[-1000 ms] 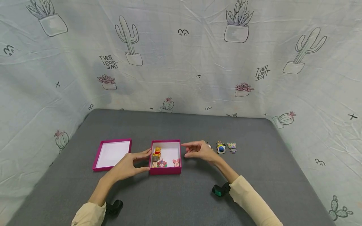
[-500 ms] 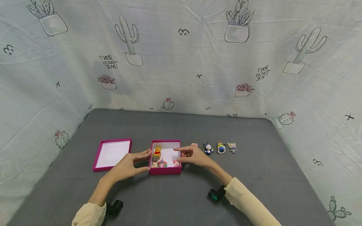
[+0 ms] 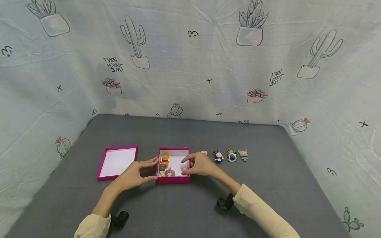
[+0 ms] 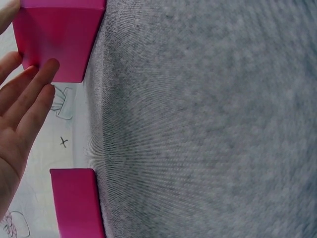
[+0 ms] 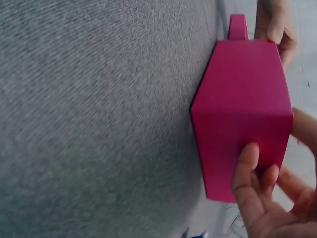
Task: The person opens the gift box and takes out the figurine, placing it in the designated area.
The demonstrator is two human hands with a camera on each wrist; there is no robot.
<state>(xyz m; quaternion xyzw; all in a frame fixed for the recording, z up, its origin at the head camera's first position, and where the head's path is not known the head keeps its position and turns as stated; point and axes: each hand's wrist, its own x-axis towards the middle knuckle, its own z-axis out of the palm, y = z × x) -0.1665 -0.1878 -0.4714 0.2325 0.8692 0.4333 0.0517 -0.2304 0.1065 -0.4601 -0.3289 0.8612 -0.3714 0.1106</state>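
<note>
Cream cuffs lead to two bare hands at a magenta box, and the main change is in the right hand (image 3: pixel 200 164): a second ago it was just outside the box's three o'clock wall, and now its thumb and forefinger reach over that rim, set apart, with the thumb at the pink Piglet figurine (image 3: pixel 183 169) in the four o'clock corner. The thumb partly covers Piglet, which showed plainly before; whether it grips, touches or only hovers I cannot tell. The right wrist view shows other fingers bent beside the outer wall. That shift suggests the work now centres on this corner. The left hand (image 3: pixel 134 175), at nine o'clock, has not moved, its fingers and thumb spread against the near-left wall of the box (image 3: pixel 174 180), apparently steadying it. Inside, the Winnie-the-Pooh figurine (image 3: pixel 164 159) lies at ten o'clock and a pink-and-purple figurine (image 3: pixel 170 171) at seven, both unchanged. Farther out at nine o'clock lies the matching lid (image 3: pixel 117 162), white inside upward. Between two and three o'clock, the right hand's shift has uncovered the dark-blue figurine (image 3: pixel 218 156), in line with a yellow-and-blue figurine (image 3: pixel 232 155) and a pale cat-like figurine (image 3: pixel 244 155) on the grey bench (image 3: pixel 178 211).
</note>
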